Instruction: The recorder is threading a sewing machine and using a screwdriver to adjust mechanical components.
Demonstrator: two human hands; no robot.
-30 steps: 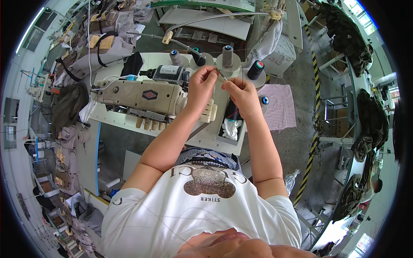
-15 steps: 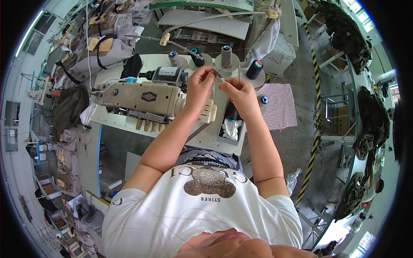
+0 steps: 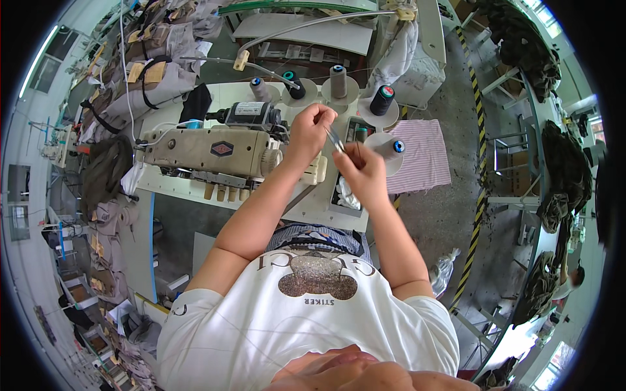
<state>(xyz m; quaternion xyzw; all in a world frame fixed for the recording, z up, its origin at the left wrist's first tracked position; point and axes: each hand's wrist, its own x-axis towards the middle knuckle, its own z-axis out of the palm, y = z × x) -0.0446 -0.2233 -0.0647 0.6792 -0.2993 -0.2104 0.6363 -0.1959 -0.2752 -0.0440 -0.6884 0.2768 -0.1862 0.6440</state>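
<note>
My left hand (image 3: pixel 310 133) is raised over the right end of the sewing machine (image 3: pixel 218 151), its fingertips pinched together. Whatever thin thing they may hold is too small to make out. Just to the right and slightly lower, my right hand (image 3: pixel 363 169) is closed around slim metal tweezers (image 3: pixel 335 139). They point up and left, their tips close below my left fingers. Beneath my right hand, a tray (image 3: pixel 343 207) on the table is partly covered; a crumpled white cloth (image 3: pixel 349 194) lies in it.
Thread cones stand behind my hands, among them a grey cone (image 3: pixel 338 83) and a black cone (image 3: pixel 382 101). Another grey cone (image 3: pixel 391 151) is beside my right hand. Striped pink fabric (image 3: pixel 420 156) lies to the right. Bent metal thread-guide arms (image 3: pixel 306 27) reach over the cones.
My right hand has moved down and a little right with the tweezers, away from my left fingers. The left hand stays raised and pinched. More of the tray and the right grey cone now shows.
</note>
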